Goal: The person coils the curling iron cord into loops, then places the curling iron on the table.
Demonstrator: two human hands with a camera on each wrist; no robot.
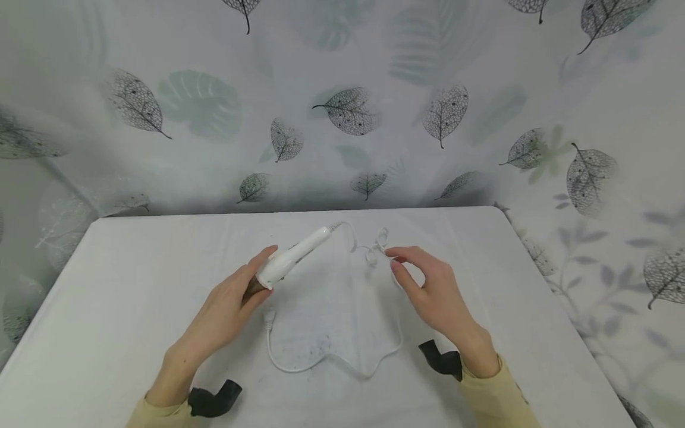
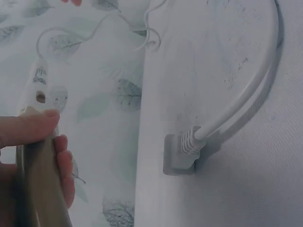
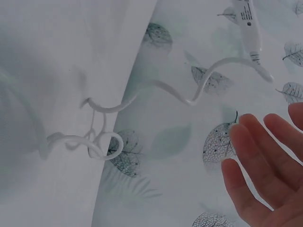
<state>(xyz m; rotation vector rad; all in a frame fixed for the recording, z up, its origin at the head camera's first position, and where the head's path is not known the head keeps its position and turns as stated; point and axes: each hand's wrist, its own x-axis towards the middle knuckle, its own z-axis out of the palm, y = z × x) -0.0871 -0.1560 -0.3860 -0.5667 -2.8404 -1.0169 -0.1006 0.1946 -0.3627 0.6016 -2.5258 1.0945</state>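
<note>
My left hand (image 1: 222, 312) holds a curling iron (image 1: 293, 258), its white handle pointing up and away to the right. In the left wrist view, thumb and fingers wrap the brownish metallic barrel (image 2: 43, 184) just below the handle, which carries a small switch (image 2: 40, 97). A white cord (image 1: 350, 235) runs from the handle's end to a knotted loop (image 3: 102, 144). My right hand (image 1: 436, 291) is beside that loop, its thumb and forefinger apart. In the right wrist view, those fingers are loosely extended with nothing between them.
The cord's plug (image 1: 269, 319) lies on the white table (image 1: 134, 279), below the iron, with the rest of the cord curving to the right. Black curved pieces (image 1: 216, 399) stick out at both wrists. A leaf-patterned curtain (image 1: 332, 160) stands behind the table's far edge.
</note>
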